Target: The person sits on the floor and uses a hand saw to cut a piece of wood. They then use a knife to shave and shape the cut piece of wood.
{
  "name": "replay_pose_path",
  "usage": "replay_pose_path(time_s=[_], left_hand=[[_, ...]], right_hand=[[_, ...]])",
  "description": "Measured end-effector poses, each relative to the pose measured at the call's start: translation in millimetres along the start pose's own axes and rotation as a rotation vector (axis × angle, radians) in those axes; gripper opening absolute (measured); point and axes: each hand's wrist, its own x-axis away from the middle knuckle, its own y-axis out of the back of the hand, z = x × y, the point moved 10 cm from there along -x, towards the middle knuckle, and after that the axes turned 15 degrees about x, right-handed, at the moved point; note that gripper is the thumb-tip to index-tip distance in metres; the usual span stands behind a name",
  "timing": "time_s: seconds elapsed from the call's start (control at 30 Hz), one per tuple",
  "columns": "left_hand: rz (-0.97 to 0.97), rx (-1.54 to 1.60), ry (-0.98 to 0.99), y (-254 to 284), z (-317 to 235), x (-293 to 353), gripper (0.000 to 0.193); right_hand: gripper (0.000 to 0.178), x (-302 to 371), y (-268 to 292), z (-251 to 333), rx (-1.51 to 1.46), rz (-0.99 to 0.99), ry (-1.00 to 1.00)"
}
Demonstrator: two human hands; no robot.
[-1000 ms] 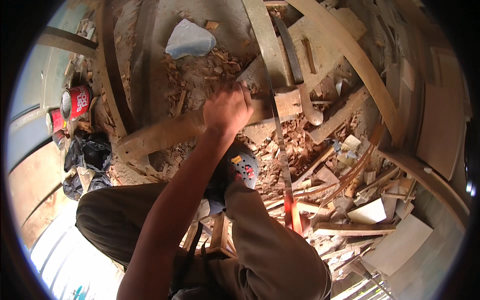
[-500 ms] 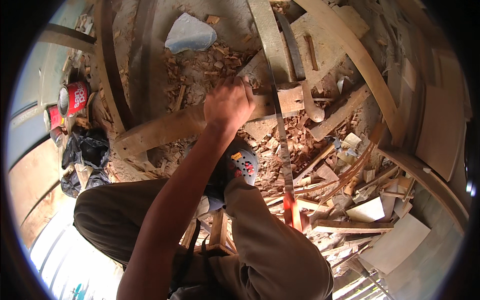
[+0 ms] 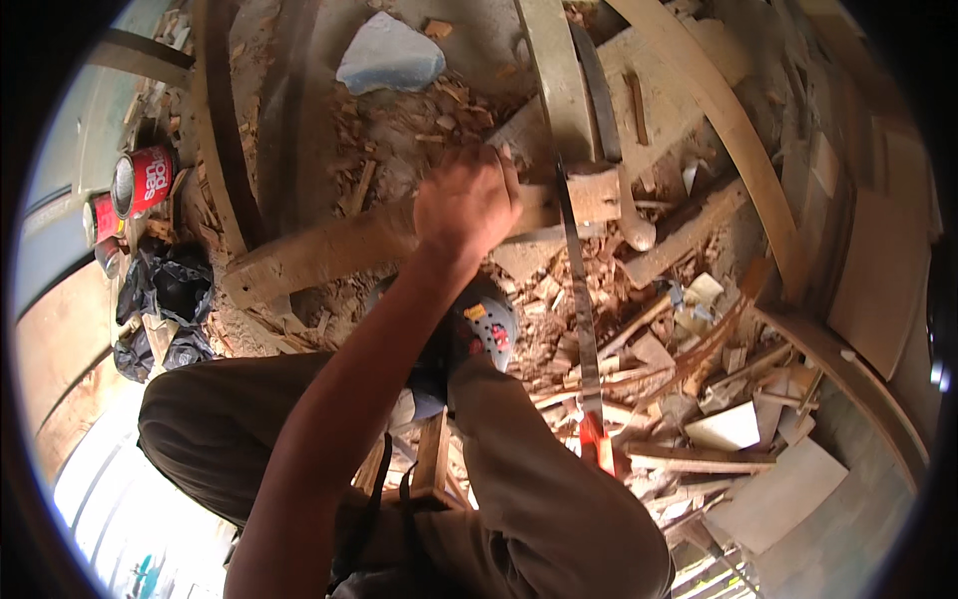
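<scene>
My left hand (image 3: 467, 205) is closed over a curved wooden beam (image 3: 329, 252), pressing it from above. A handsaw (image 3: 582, 299) with a long thin blade and an orange handle (image 3: 597, 439) stands across the beam, right of that hand. Its blade meets the wood near the right end. Little of my right hand (image 3: 618, 462) shows in the shade at the saw handle, beside my knee; it appears closed round the handle. My foot in a grey clog (image 3: 489, 329) is just below the beam.
Wood chips and offcuts (image 3: 723, 426) litter the floor at right. A wooden plank (image 3: 559, 90) and a curved strip (image 3: 718, 110) lie beyond the beam. A pale stone block (image 3: 391, 55) sits at the back. Red cans (image 3: 152, 180) and a black plastic bag (image 3: 180, 285) are at left.
The saw handle has come slightly nearer to me and to the right, the blade still across the beam. My left hand keeps its hold on the beam.
</scene>
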Motion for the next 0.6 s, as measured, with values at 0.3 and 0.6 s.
replay_pose_path(time_s=[0.3,0.6], left_hand=[[0.038,0.033,0.027,-1,6,3,0.029],[-0.041,0.016,-0.021,10,1,3,0.027]], right_hand=[[0.028,-42,43,56,-0.014,0.094,0.068],[0.040,-90,54,69,-0.201,0.090,0.210]])
